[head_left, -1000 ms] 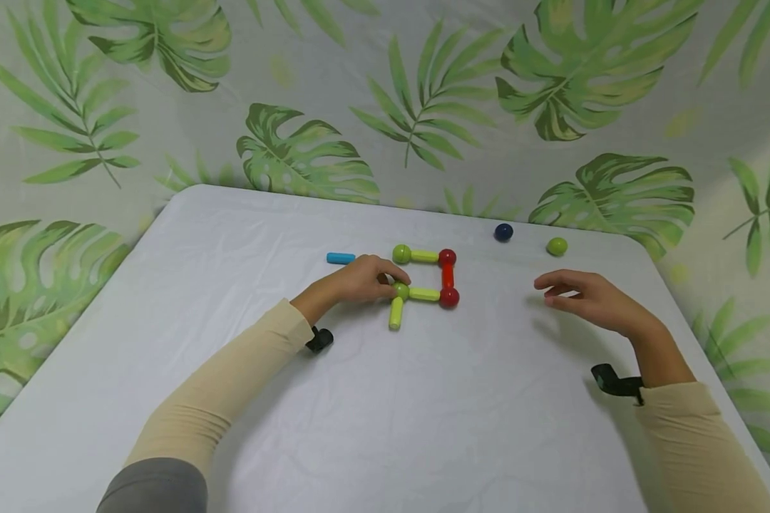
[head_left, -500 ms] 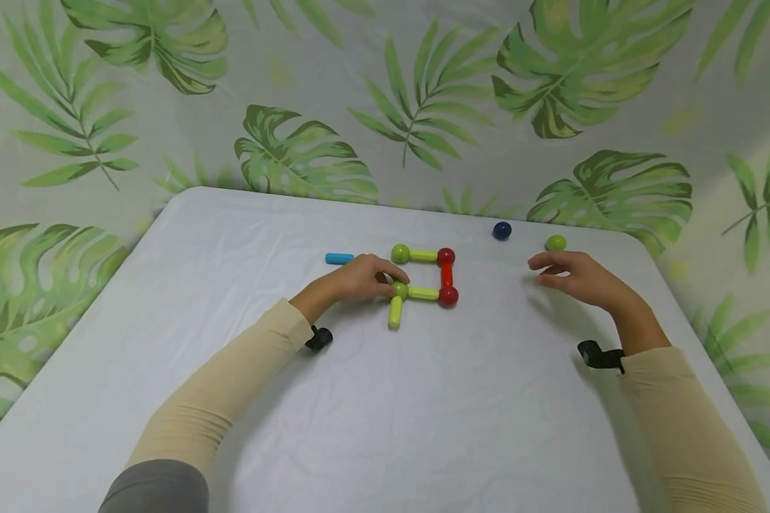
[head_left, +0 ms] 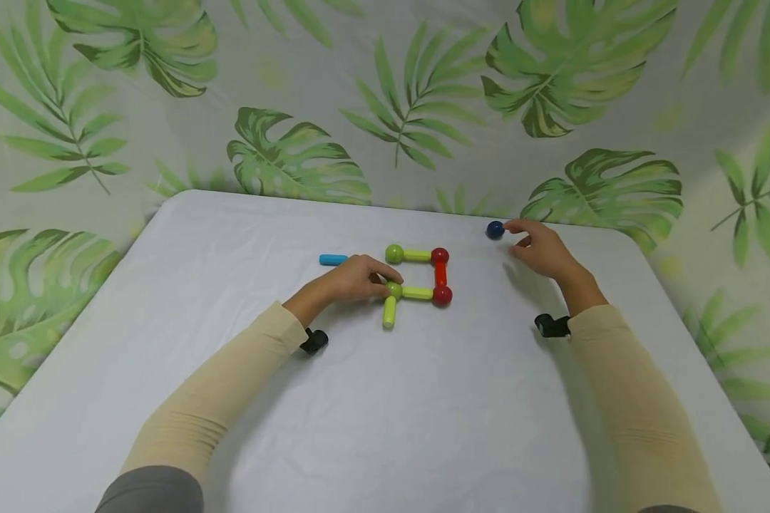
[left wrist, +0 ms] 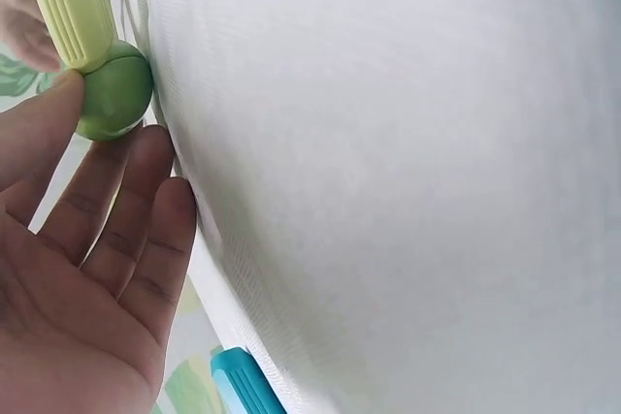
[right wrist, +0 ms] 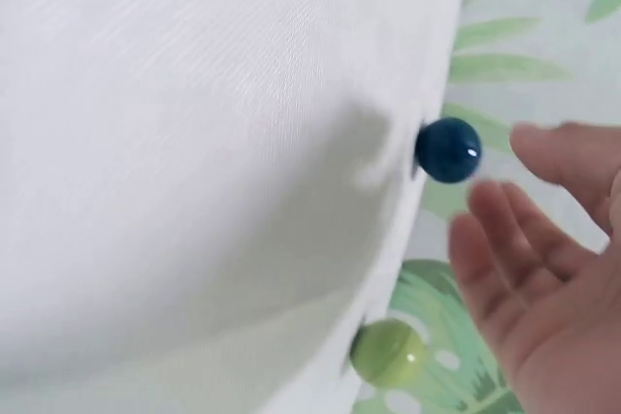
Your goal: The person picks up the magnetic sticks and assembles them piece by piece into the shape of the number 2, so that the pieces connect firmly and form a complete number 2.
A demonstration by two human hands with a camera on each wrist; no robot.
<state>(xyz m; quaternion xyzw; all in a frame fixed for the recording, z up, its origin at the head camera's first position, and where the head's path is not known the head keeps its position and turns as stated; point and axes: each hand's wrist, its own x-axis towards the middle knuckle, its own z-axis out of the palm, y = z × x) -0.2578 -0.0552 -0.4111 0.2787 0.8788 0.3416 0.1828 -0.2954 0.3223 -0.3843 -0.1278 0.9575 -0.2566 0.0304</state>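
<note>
My left hand [head_left: 357, 278] pinches a green ball [left wrist: 118, 96] between thumb and fingers. From that ball a light green rod [head_left: 417, 293] runs to a red ball [head_left: 442, 296], and a second green rod [head_left: 389, 313] points toward me. A red rod [head_left: 440, 275] links this to another red ball [head_left: 439, 256], then a green rod [head_left: 417, 255] ends in a far green ball [head_left: 394, 254]. My right hand [head_left: 542, 248] reaches to a dark blue ball [right wrist: 448, 150], fingers parted around its near side, with a gap showing in the right wrist view.
A blue rod [head_left: 333, 260] lies beyond my left hand. A loose green ball [right wrist: 387, 353] sits near the table's far edge, hidden behind my right hand in the head view. A leaf-patterned cloth [head_left: 417, 171] hangs behind the white table [head_left: 423, 413].
My right hand has moved left and away from me, from the table's right side to the dark blue ball. My left hand stays at the green ball.
</note>
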